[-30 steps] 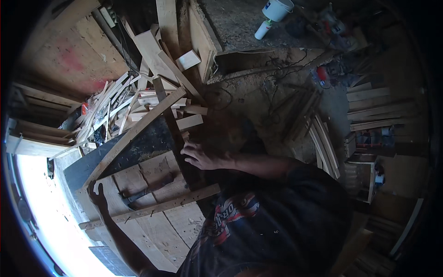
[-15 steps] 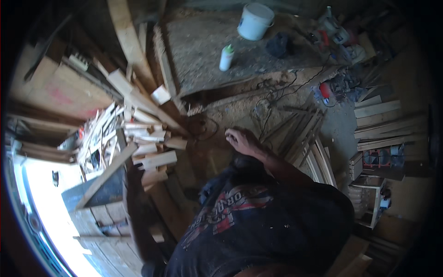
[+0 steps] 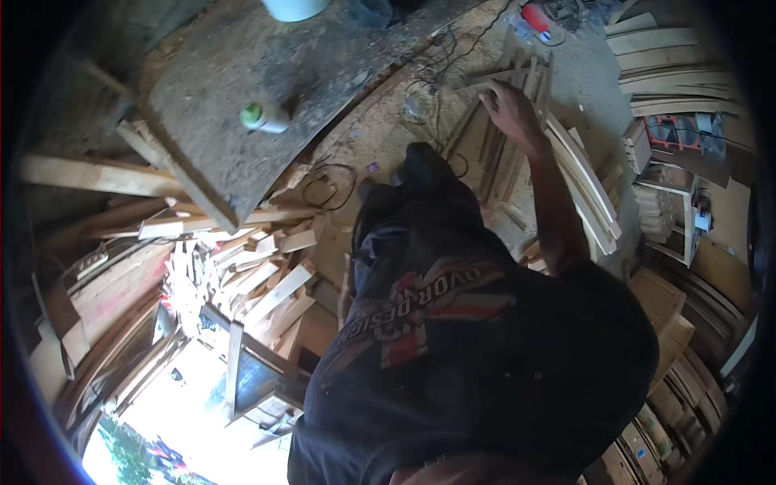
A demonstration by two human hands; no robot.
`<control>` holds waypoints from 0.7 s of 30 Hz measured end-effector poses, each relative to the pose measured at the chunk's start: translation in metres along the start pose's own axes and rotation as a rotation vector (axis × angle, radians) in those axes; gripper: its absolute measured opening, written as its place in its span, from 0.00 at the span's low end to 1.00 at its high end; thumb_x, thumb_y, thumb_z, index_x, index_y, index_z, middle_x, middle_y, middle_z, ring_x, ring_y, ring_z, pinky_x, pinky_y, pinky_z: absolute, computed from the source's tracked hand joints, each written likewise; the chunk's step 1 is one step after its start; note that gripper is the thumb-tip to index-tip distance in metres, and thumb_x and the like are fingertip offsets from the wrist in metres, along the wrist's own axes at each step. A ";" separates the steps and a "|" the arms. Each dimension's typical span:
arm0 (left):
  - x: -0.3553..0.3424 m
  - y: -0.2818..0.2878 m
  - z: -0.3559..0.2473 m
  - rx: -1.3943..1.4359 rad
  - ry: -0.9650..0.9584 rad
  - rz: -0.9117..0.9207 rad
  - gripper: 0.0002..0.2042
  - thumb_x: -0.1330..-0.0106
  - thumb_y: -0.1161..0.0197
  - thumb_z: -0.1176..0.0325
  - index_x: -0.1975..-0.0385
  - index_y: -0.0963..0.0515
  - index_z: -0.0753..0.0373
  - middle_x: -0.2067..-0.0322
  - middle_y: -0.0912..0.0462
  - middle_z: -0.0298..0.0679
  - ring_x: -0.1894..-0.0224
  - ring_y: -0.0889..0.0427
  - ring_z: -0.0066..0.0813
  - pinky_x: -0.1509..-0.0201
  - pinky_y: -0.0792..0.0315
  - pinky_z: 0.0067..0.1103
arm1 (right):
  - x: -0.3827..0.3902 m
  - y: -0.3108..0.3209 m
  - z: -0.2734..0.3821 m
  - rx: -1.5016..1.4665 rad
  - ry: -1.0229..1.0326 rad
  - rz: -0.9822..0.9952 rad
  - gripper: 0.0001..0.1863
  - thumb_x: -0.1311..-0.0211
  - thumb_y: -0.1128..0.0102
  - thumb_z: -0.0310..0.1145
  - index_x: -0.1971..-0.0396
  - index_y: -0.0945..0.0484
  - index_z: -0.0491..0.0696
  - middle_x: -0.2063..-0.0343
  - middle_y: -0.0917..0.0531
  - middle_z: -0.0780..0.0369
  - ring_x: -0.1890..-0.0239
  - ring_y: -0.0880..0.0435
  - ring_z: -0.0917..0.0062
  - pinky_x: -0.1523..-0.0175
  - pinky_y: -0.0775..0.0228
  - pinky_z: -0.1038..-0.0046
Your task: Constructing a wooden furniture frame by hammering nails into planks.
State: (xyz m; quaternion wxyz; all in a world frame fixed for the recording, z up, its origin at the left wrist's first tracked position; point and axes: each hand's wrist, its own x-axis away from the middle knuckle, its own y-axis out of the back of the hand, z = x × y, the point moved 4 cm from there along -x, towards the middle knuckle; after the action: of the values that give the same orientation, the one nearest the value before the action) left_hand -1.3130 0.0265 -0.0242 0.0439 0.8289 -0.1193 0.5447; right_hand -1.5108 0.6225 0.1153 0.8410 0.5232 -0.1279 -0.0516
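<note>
My right hand [image 3: 513,113] reaches out ahead, above several thin wooden strips [image 3: 508,149] lying on the dusty floor. Its fingers are loosely bent and apart, and nothing shows in them. Whether it touches the strips I cannot tell; it appears to hang over them. To the right of my forearm lie longer pale boards [image 3: 584,186]. My left hand cannot be made out; my dark shirt covers much of the lower middle of the view.
A worn board [image 3: 323,89] ahead carries a white bottle with a green cap [image 3: 265,118] and a white bucket [image 3: 295,6]. Offcuts [image 3: 271,271] pile up at left. A dark cable [image 3: 330,184] loops on the floor. Stacked planks [image 3: 659,56] stand at far right.
The view has turned to the right and tilted, so the bench board and offcuts sit further left. My right hand has moved over the wooden strips. My left arm has dropped out of sight.
</note>
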 end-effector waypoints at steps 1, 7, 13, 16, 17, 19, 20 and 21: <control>-0.022 -0.024 -0.030 0.065 0.022 0.025 0.22 0.25 0.43 0.54 0.38 0.30 0.59 0.50 0.18 0.45 0.49 0.17 0.43 0.46 0.25 0.40 | -0.008 -0.004 -0.030 0.000 -0.008 0.007 0.11 0.32 0.43 0.32 0.55 0.21 0.42 0.64 0.17 0.50 0.59 0.17 0.54 0.53 0.26 0.62; -0.089 -0.129 -0.197 0.373 -0.097 0.259 0.24 0.25 0.45 0.51 0.35 0.33 0.57 0.48 0.19 0.45 0.49 0.18 0.44 0.46 0.25 0.41 | 0.001 -0.007 -0.168 -0.067 -0.162 -0.243 0.12 0.32 0.41 0.35 0.55 0.21 0.44 0.64 0.15 0.50 0.59 0.14 0.54 0.54 0.24 0.58; -0.199 -0.206 -0.260 -0.298 -0.244 0.253 0.22 0.24 0.47 0.56 0.36 0.30 0.60 0.43 0.20 0.44 0.44 0.19 0.37 0.35 0.31 0.35 | -0.164 0.040 -0.324 -0.727 -0.502 -0.355 0.15 0.30 0.40 0.42 0.56 0.20 0.44 0.65 0.12 0.54 0.65 0.11 0.62 0.62 0.18 0.64; -0.306 -0.181 -0.160 -0.897 -0.476 -0.074 0.15 0.26 0.48 0.61 0.54 0.21 0.64 0.58 0.16 0.49 0.54 0.18 0.48 0.49 0.26 0.40 | -0.283 0.095 -0.408 -1.048 -0.575 -0.424 0.16 0.29 0.40 0.44 0.57 0.20 0.45 0.68 0.14 0.56 0.73 0.13 0.73 0.72 0.18 0.70; -0.289 -0.215 -0.154 -0.771 -0.291 -0.282 0.17 0.24 0.50 0.57 0.54 0.21 0.64 0.60 0.16 0.51 0.54 0.18 0.50 0.50 0.27 0.40 | -0.326 0.117 -0.436 -1.201 -0.575 -0.495 0.17 0.29 0.41 0.43 0.57 0.21 0.43 0.69 0.15 0.56 0.75 0.14 0.73 0.72 0.18 0.70; -0.296 -0.277 -0.214 -0.797 -0.282 -0.266 0.17 0.24 0.50 0.57 0.54 0.21 0.64 0.60 0.16 0.51 0.54 0.18 0.50 0.50 0.27 0.40 | -0.411 0.154 -0.517 -1.337 -0.604 -0.596 0.17 0.28 0.41 0.42 0.55 0.24 0.41 0.70 0.16 0.55 0.76 0.14 0.71 0.71 0.17 0.68; -0.306 -0.302 -0.233 -0.814 -0.268 -0.258 0.17 0.24 0.50 0.57 0.54 0.21 0.64 0.61 0.16 0.51 0.54 0.18 0.50 0.51 0.27 0.40 | -0.443 0.162 -0.566 -1.324 -0.637 -0.609 0.18 0.27 0.41 0.42 0.54 0.25 0.39 0.70 0.17 0.55 0.75 0.14 0.70 0.70 0.16 0.67; -0.306 -0.324 -0.246 -0.833 -0.244 -0.253 0.17 0.24 0.50 0.57 0.54 0.21 0.64 0.61 0.16 0.51 0.54 0.18 0.50 0.51 0.27 0.39 | -0.473 0.171 -0.607 -1.381 -0.617 -0.662 0.18 0.27 0.42 0.41 0.55 0.26 0.39 0.71 0.18 0.54 0.74 0.14 0.68 0.69 0.15 0.66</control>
State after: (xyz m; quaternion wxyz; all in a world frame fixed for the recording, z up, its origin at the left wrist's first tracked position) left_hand -1.5692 0.4360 -0.1862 0.4255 0.8068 -0.2304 0.3390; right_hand -1.8107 1.3296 -0.0632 0.8416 -0.1388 -0.1317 -0.5052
